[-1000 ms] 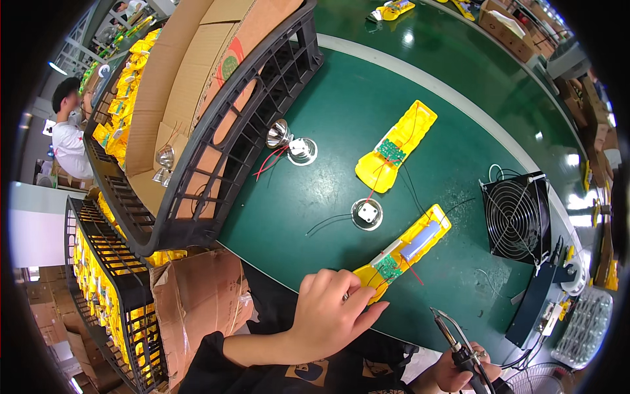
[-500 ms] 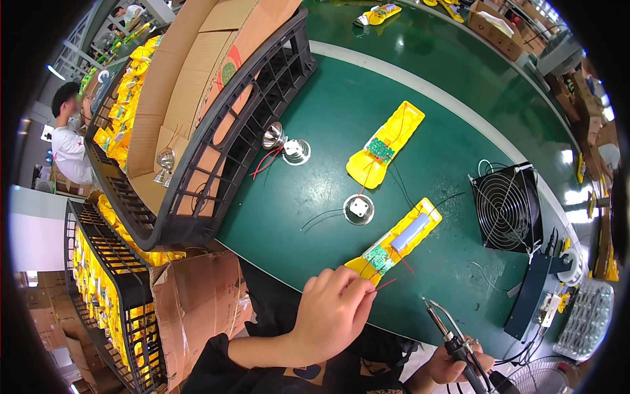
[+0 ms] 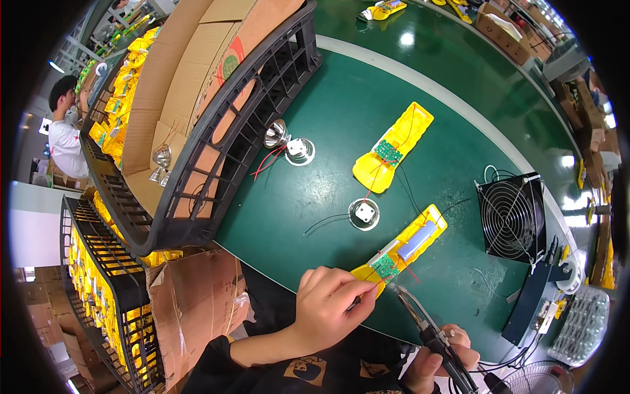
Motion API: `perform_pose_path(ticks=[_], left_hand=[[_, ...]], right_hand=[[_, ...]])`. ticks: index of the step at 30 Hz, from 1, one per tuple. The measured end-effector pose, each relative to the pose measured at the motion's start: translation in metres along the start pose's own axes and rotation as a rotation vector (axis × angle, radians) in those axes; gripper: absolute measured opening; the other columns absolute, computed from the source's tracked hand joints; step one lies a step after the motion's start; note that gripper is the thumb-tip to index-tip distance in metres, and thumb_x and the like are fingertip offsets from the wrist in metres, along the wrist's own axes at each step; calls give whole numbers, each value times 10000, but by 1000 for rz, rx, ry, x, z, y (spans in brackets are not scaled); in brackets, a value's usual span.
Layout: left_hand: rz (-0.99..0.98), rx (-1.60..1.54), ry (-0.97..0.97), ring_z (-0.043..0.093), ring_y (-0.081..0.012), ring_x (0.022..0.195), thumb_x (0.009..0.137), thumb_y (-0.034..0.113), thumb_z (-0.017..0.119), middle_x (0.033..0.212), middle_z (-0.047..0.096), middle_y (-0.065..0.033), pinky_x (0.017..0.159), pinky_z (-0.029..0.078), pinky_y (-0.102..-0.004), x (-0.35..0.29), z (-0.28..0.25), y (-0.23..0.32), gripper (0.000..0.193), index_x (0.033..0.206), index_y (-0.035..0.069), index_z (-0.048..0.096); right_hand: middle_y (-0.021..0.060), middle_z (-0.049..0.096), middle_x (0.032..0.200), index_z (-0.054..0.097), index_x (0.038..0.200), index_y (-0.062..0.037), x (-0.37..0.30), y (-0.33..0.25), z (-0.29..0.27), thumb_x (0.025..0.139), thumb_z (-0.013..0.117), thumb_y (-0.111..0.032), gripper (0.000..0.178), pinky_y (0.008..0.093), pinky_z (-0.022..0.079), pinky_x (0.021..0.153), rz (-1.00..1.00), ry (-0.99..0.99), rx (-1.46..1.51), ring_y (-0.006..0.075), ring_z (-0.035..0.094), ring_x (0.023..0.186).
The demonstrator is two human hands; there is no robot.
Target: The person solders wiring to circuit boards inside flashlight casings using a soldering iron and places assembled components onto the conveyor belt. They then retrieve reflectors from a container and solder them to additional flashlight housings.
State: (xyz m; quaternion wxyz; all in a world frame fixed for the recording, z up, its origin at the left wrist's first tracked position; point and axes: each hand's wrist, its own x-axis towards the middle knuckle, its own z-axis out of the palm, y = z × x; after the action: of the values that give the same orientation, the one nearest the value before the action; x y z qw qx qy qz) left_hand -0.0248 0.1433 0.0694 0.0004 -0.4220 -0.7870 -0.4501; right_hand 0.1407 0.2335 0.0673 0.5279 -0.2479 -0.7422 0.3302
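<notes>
My left hand (image 3: pixel 331 303) is closed at the near end of a yellow plastic flashlight half-shell (image 3: pixel 433 222), its thumb and forefinger pinching a thin red wire (image 3: pixel 379 283). That shell holds a green circuit board (image 3: pixel 384 266) and a blue-grey cylindrical battery (image 3: pixel 416 240). With my right hand (image 3: pixel 425 366) I grip a soldering iron (image 3: pixel 441 346); its tip is close to the board and the pinched wire, though contact cannot be made out. Beyond lies a second yellow half-shell (image 3: pixel 374 172) with its own board (image 3: pixel 387 152), wired to a round reflector (image 3: pixel 372 224).
Two more reflectors (image 3: pixel 300 152) lie beside a black crate (image 3: pixel 226 154) holding a cardboard box (image 3: pixel 213 39). A black fan (image 3: pixel 512 213) and a dark blue soldering station (image 3: pixel 529 305) stand at right. Yellow shells fill a lower-left crate (image 3: pixel 98 282). A person (image 3: pixel 65 141) sits far left.
My right hand has brought the soldering iron up and left, its tip now near the circuit board. My left hand stays at the shell's near end. The whole view has shifted slightly.
</notes>
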Motion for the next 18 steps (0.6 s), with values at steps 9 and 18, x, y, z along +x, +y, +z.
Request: perform_pose_path(ticks=[9, 18], left_hand=[[22, -27, 45, 440, -152, 534, 526, 2, 686, 613, 480, 2, 490, 334, -246, -4, -3, -12, 202, 672, 90, 578], [11, -55, 14, 433, -147, 526, 536, 16, 686, 601, 465, 6, 490, 326, -254, -3, -1, -16, 187, 673, 89, 581]], right_hand=[[94, 498, 686, 348, 781, -48, -4, 10, 10, 728, 602, -338, 389, 339, 452, 544, 71, -13, -23, 230, 518, 579], [95, 496, 717, 325, 789, -57, -8, 12, 9, 734, 583, -359, 401, 335, 446, 557, 154, -54, -67, 227, 513, 587]])
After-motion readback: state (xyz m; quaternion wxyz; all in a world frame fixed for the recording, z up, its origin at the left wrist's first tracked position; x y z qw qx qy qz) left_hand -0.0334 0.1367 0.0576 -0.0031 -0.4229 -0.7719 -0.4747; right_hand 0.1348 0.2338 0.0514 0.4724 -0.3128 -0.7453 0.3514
